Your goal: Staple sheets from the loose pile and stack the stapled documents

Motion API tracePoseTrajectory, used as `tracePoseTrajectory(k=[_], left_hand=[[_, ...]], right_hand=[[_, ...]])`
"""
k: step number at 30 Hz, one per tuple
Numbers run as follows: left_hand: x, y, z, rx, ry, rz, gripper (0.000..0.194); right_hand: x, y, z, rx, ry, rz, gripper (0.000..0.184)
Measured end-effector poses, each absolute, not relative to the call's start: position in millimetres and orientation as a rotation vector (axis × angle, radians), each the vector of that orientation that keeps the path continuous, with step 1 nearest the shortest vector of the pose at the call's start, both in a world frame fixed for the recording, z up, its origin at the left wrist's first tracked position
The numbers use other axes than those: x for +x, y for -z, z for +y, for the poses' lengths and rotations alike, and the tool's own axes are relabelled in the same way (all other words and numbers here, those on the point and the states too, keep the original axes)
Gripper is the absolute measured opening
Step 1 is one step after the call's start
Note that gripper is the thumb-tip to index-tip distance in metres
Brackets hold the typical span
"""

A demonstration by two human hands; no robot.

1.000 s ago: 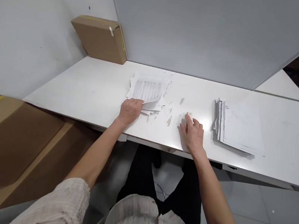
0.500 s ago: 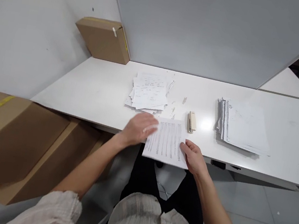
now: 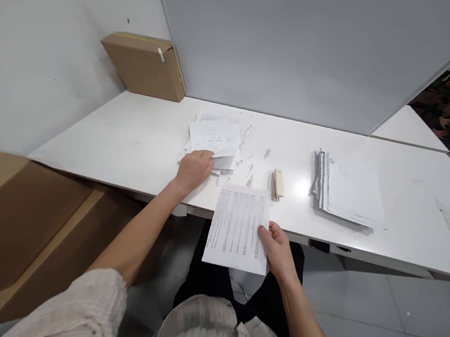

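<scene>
Nearest the body, above the dark trousers (image 3: 202,284), a flat, white, rectangular printed paper (image 3: 240,228) jutted out past the front edge of the glossy white worktop (image 3: 142,150). Its face was turned up and covered with narrow, parallel bands of small dark print; whether it was one leaf or several could not be told. The right hand (image 3: 278,251) gripped its right edge, thumb on top and the other fingers partly hidden. To the left stood large brown cardboard boxes (image 3: 7,219) with yellow tape. Farther in, the left hand (image 3: 194,170) had its fingers closed on the near edge of a white top sheet (image 3: 213,134) with faint marks, slightly raised from an untidy pile of white papers (image 3: 225,164) with uneven edges. Right of this pile, just beyond the printed paper, lay a cream-coloured stapler (image 3: 278,184), touched by neither hand. Well to its right sat a thicker stack of white papers (image 3: 354,189), its left edges ragged and dark-streaked. At the far left corner, a flat brown cardboard box (image 3: 138,68) leaned near a smooth grey panel (image 3: 270,44).
</scene>
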State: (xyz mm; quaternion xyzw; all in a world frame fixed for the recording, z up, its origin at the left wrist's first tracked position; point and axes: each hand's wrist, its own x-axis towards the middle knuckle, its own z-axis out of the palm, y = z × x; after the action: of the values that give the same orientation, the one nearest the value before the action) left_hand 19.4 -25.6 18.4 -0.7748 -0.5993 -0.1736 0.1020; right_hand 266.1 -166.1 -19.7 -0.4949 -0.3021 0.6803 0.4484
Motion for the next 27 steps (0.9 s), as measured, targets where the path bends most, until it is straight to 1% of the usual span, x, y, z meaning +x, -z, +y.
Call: tracePoseTrajectory(k=[2, 6, 9, 11, 13, 14, 16, 18, 20, 22, 25, 27], left_hand=[[28.4, -16.6, -60.3, -2.342, 0.687, -1.587, 0.026], [50.7, -5.4, -140.4, -2.567, 0.767, -1.152, 0.020], [61.8, -0.1, -181.2, -2.703, 0.689, -1.138, 0.021], [63.3, -1.0, -193.2, -2.822, 0.700, -1.197, 0.022], [59.4, -3.7, -194.8, -2.923, 0.827, -1.332, 0.027], [55.8, -4.8, -192.8, -2.921, 0.906, -1.472, 0.029], [47.1, -5.3, -185.0, -2.773, 0.998, -1.892, 0.030], [39.6, -3.2, -174.6, -2.597, 1.018, -2.296, 0.036], [36.7, -0.8, -163.3, -2.576, 1.145, -2.524, 0.042], [39.4, -2.1, -151.8, -2.645, 1.505, -2.576, 0.047], [50.0, -17.2, -134.8, -2.520, 2.386, -2.421, 0.051], [57.4, -33.5, -124.9, -2.262, 2.920, -2.160, 0.045]], right_hand=[[266.4, 22.0, -165.3, -1.221, -1.681, -0.716, 0.035], [267.6, 25.9, -166.6, -1.258, -1.626, -0.633, 0.035], [267.4, 26.2, -168.9, -1.270, -1.582, -0.634, 0.042], [267.2, 25.9, -170.6, -1.261, -1.578, -0.705, 0.041], [267.6, 25.2, -172.4, -1.263, -1.577, -0.789, 0.041], [268.2, 24.6, -173.2, -1.262, -1.569, -0.826, 0.040], [270.0, 21.7, -174.5, -1.249, -1.525, -0.903, 0.038], [272.3, 15.9, -174.7, -1.227, -1.446, -1.012, 0.033], [274.6, 6.6, -173.2, -1.213, -1.345, -1.158, 0.028], [276.3, -5.4, -169.6, -1.180, -1.243, -1.308, 0.024], [276.8, -24.8, -159.6, -1.093, -1.109, -1.476, 0.022], [275.2, -34.9, -149.8, -1.034, -1.029, -1.520, 0.021]])
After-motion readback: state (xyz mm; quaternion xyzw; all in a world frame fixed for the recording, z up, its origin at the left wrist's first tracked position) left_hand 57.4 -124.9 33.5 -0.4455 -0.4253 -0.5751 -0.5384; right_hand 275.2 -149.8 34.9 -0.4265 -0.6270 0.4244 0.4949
